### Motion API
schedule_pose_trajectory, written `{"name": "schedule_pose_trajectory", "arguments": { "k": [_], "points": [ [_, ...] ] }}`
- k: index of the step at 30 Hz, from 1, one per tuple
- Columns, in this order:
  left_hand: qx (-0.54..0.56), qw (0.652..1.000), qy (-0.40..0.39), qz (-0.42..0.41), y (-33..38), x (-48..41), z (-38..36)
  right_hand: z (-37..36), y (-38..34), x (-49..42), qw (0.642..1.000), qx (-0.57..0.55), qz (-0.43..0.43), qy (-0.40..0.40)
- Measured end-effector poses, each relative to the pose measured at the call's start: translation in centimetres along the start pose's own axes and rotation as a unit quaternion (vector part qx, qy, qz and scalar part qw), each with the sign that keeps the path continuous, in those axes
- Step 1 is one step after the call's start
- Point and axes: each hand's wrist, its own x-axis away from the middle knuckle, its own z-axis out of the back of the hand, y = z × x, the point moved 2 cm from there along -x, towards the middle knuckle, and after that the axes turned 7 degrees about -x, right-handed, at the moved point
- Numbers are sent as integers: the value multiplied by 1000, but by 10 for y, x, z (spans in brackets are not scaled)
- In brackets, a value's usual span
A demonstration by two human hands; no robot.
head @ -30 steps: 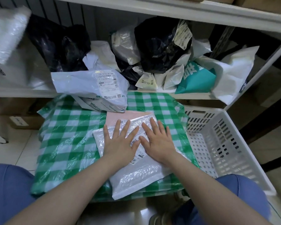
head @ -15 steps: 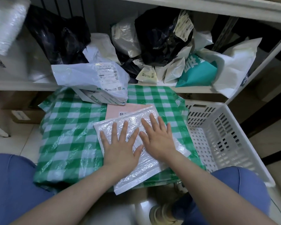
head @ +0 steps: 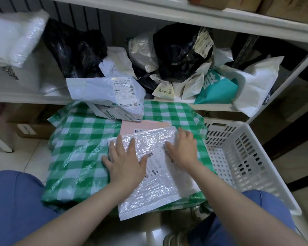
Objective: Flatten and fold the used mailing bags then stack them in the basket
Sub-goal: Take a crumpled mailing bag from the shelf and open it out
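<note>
Left hand (head: 126,164) and right hand (head: 183,148) press open-palmed on the bubble mailer (head: 155,189) beneath them, flattening it; next probably comes a fold, then the white basket (head: 247,153) just beside the right hand.

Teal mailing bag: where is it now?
Head view, right of centre: the teal mailing bag lies on the shelf, between cream bags on its left and a large white bag on its right, beyond the white basket.

Green-white checked cloth (head: 82,144), white basket (head: 252,157).
</note>
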Motion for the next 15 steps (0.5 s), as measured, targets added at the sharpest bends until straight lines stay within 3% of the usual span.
{"name": "schedule_pose_trajectory", "arguments": {
  "k": [3, 7, 9, 12, 15],
  "points": [
    [55, 998, 31, 9, -1, -3, 17, 5, 2, -15, 985, -126, -117, -20],
    [62, 990, 121, -27, -1, -19, 40, 8, -4, -24, 960, -231, -153, -36],
    [41, 991, 127, -28, -6, -29, 45, 8, -10, -24, 957, -239, -164, -28],
    [-15, 999, 32, -28, -16, -38, 29, 5, -14, -26, 967, -190, -169, -17],
    [-53, 996, -65, -23, -26, -37, 2, 8, -25, -26, 948, -247, -199, -38]
  ]
}}
